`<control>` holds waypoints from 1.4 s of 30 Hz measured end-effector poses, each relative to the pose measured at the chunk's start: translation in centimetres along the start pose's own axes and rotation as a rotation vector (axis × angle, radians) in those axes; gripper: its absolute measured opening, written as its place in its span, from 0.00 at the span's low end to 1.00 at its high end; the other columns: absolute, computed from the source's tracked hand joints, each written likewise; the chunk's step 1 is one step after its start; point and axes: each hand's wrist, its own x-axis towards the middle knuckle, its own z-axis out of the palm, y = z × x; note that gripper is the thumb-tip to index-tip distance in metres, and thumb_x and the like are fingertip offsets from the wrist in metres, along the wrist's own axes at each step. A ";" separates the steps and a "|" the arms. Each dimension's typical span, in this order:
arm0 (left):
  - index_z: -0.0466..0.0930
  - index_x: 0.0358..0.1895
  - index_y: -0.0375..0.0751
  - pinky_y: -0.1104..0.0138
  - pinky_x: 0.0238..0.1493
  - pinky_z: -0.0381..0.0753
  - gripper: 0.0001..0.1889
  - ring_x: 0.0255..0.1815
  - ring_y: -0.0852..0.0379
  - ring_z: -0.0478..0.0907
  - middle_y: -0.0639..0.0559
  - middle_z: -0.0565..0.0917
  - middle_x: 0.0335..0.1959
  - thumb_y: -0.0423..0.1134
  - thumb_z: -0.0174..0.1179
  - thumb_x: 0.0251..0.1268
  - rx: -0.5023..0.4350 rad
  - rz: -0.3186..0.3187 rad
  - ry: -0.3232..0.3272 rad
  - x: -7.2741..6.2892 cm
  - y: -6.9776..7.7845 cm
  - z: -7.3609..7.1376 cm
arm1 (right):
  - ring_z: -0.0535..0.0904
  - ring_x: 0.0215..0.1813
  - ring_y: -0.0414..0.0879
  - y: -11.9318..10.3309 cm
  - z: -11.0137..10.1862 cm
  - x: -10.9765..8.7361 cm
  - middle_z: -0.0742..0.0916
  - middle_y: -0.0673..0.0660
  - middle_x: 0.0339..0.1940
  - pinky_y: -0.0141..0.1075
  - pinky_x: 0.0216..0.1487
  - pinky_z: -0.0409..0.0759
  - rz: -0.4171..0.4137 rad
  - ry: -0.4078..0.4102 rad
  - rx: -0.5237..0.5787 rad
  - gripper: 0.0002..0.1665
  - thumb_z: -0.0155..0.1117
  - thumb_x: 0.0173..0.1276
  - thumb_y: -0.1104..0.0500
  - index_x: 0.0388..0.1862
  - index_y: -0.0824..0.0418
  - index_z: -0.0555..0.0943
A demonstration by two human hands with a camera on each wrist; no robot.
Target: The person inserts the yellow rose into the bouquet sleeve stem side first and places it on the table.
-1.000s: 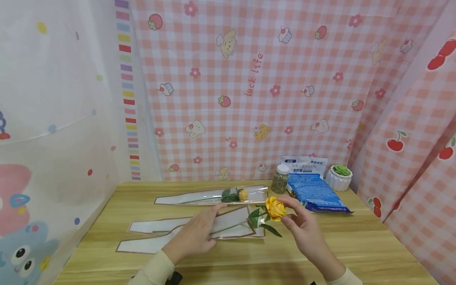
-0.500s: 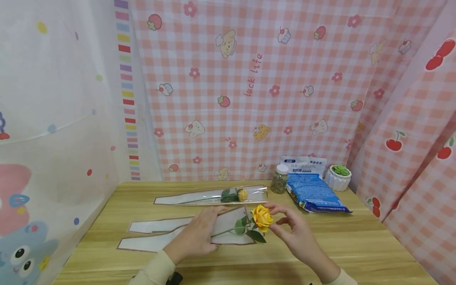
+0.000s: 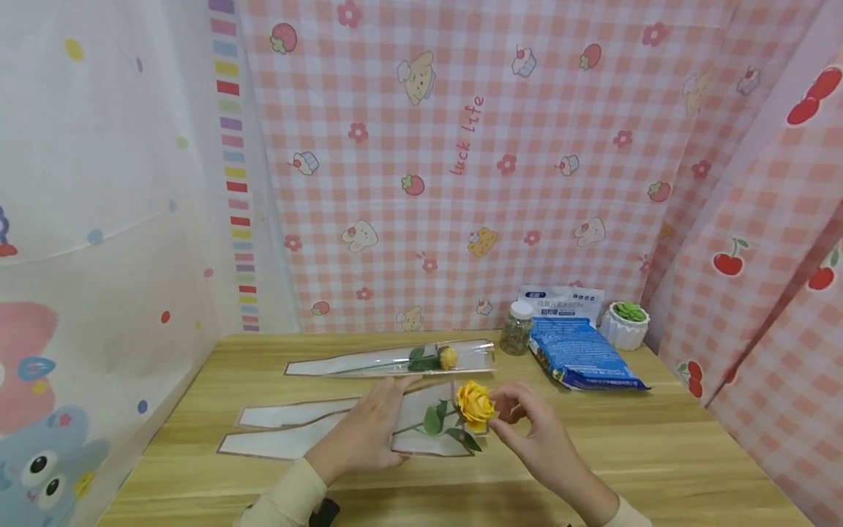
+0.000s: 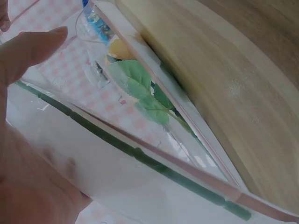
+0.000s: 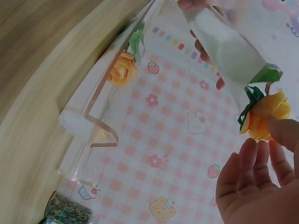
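A yellow artificial rose (image 3: 475,404) lies with its bloom at the mouth of a clear, brown-edged flower sleeve (image 3: 426,395), its green stem (image 4: 133,151) and leaves inside. My left hand (image 3: 364,428) holds the sleeve, thumb on one side and fingers behind it in the left wrist view. My right hand (image 3: 541,435) is at the bloom's right side, its thumb against the petals (image 5: 268,112) and its fingers curled under them. Another sleeve (image 3: 299,413) lies partly beneath the held one.
Behind lies a sleeved yellow rose (image 3: 448,358). A lidded jar (image 3: 516,333), a blue packet (image 3: 586,351), a white packet (image 3: 560,300) and a potted succulent (image 3: 626,326) stand at the back right of the wooden table (image 3: 658,454).
The rose has slid left, its leaves passing into the sleeve and its bloom reaching the mouth. My right hand has moved left with it, while my left hand stays nearly still.
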 end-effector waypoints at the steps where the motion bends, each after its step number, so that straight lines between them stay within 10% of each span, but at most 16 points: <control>1: 0.47 0.80 0.45 0.54 0.55 0.77 0.66 0.47 0.56 0.70 0.51 0.70 0.48 0.47 0.84 0.36 0.023 0.000 0.009 0.0 0.0 0.0 | 0.77 0.35 0.41 -0.1 0.0 0.0 0.81 0.47 0.35 0.34 0.36 0.81 0.006 0.003 -0.015 0.22 0.74 0.57 0.74 0.47 0.57 0.82; 7: 0.45 0.81 0.46 0.66 0.38 0.68 0.71 0.37 0.60 0.62 0.54 0.65 0.42 0.48 0.86 0.31 0.111 0.000 0.040 0.2 -0.1 -0.1 | 0.76 0.35 0.36 -0.8 0.4 0.0 0.82 0.44 0.36 0.35 0.34 0.80 0.047 0.018 -0.086 0.18 0.76 0.58 0.69 0.44 0.56 0.82; 20: 0.41 0.82 0.51 0.67 0.37 0.64 0.73 0.37 0.60 0.60 0.57 0.61 0.39 0.46 0.86 0.31 0.086 0.026 0.003 -0.1 0.3 -0.1 | 0.77 0.40 0.42 -1.2 1.2 -0.4 0.82 0.48 0.41 0.35 0.37 0.81 0.068 -0.082 -0.131 0.17 0.77 0.59 0.65 0.43 0.54 0.81; 33: 0.46 0.80 0.52 0.63 0.42 0.71 0.68 0.40 0.61 0.63 0.57 0.64 0.43 0.44 0.85 0.33 0.093 0.041 0.009 0.0 1.0 -0.4 | 0.72 0.67 0.62 -0.9 1.6 -0.9 0.76 0.61 0.68 0.49 0.52 0.81 0.163 -0.205 0.063 0.15 0.54 0.79 0.63 0.53 0.55 0.86; 38: 0.48 0.80 0.54 0.61 0.46 0.74 0.66 0.42 0.60 0.66 0.56 0.67 0.45 0.45 0.84 0.34 0.115 0.056 0.020 0.0 1.3 -0.3 | 0.62 0.74 0.72 -1.2 1.8 -1.1 0.73 0.66 0.72 0.69 0.61 0.69 0.289 -0.301 0.144 0.17 0.50 0.82 0.57 0.55 0.54 0.87; 42: 0.49 0.79 0.54 0.59 0.48 0.75 0.64 0.44 0.59 0.69 0.55 0.69 0.47 0.45 0.84 0.37 0.118 0.073 0.022 -0.1 1.7 -0.1 | 0.60 0.75 0.72 -1.4 1.9 -1.2 0.71 0.67 0.75 0.67 0.62 0.69 0.403 -0.372 0.222 0.23 0.43 0.85 0.52 0.57 0.56 0.86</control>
